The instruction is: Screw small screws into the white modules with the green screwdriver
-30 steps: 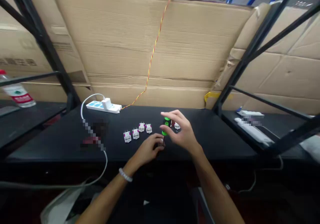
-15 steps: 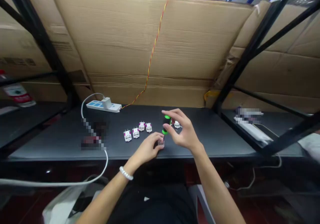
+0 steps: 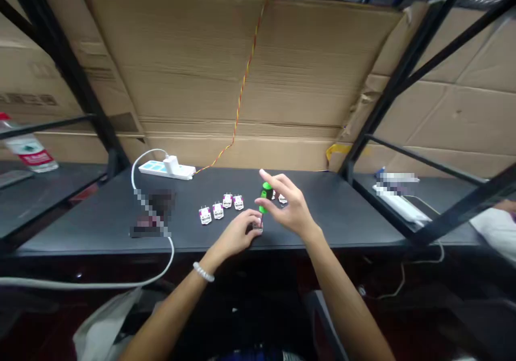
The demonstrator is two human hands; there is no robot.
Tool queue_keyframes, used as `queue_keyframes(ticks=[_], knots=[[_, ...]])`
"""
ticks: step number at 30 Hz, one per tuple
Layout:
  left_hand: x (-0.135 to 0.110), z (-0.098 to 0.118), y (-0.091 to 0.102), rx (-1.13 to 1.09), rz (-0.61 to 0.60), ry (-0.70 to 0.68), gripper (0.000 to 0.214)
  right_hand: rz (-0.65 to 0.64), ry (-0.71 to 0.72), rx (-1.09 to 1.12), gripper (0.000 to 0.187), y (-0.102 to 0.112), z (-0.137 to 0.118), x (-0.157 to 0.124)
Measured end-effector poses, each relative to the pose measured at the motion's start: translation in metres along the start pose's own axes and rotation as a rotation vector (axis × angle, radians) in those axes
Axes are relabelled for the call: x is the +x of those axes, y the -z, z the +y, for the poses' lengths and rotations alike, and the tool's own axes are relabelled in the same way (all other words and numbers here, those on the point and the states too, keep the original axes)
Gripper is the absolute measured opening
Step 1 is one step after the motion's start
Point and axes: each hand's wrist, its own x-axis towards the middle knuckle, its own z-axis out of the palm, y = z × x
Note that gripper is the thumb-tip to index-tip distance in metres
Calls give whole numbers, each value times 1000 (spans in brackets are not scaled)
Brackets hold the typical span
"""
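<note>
My right hand [image 3: 287, 202] grips a green and black screwdriver [image 3: 264, 206], its fingers around the handle and its shaft pointing down. Below it, my left hand [image 3: 242, 229] pinches a small white part [image 3: 258, 230] against the black table; the fingers cover most of it. The screwdriver's tip meets this part, though the exact contact is too small to see. Left of my hands lie several white and purple plug-like pieces with metal pins [image 3: 217, 210]. Partly behind my right hand are more small white pieces [image 3: 282, 199].
A power strip [image 3: 183, 172] with a white adapter [image 3: 171, 164] stands at the back left. Its white cable [image 3: 172, 253] hangs over the table's front edge [image 3: 100, 252]. Cardboard [image 3: 193, 71] walls the back, black metal posts [image 3: 387, 92] frame the sides, and a bottle [image 3: 34, 151] stands far left.
The camera view has shifted slightly. My right hand still holds the screwdriver over the part, its fingers a little changed around the handle. My left hand keeps its pinch.
</note>
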Motion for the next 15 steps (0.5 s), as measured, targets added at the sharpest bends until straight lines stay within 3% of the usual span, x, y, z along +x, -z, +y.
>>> queue_keyframes(ticks=[5, 12, 15], knots=[[0, 0, 0, 2, 9, -2, 7, 68, 27, -1, 43, -4, 6, -1], [-1, -1, 0, -20, 8, -5, 6, -10, -51, 245, 41, -6, 5, -2], [-1, 0, -1, -36, 31, -4, 9, 73, -48, 123, 33, -7, 6, -1]])
